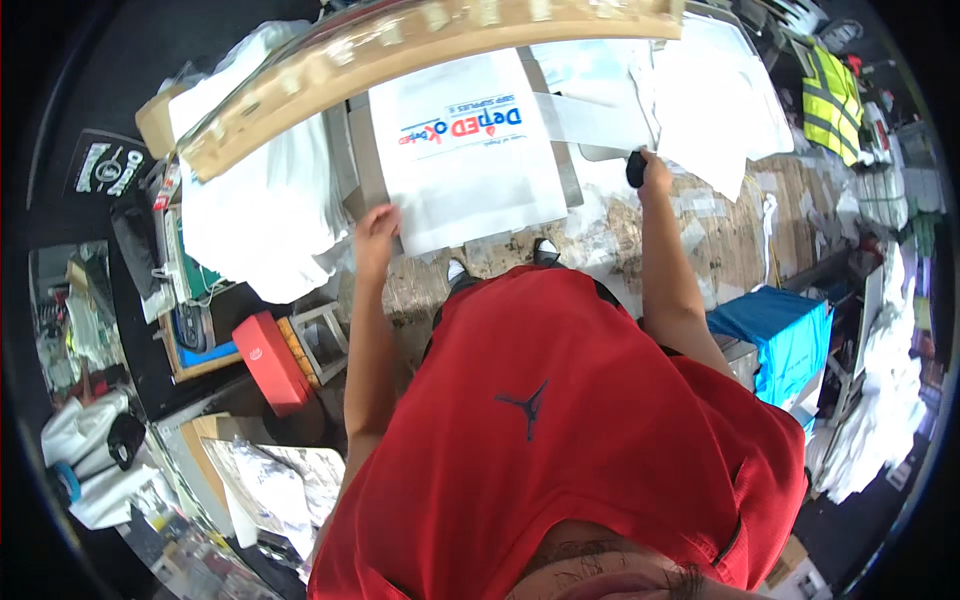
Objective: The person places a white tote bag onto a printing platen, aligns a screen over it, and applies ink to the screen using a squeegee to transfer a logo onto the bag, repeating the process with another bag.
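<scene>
The white sheet point(478, 195) lies flat, printed blue and red; left grip point(378, 225) at its edge, hold unclear; right grip point(655, 172) clamped on a black object point(635, 169).

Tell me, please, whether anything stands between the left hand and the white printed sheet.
Nothing visible stands in the way: the left hand is right at the near left edge of the white printed sheet, though I cannot tell whether they touch.
</scene>
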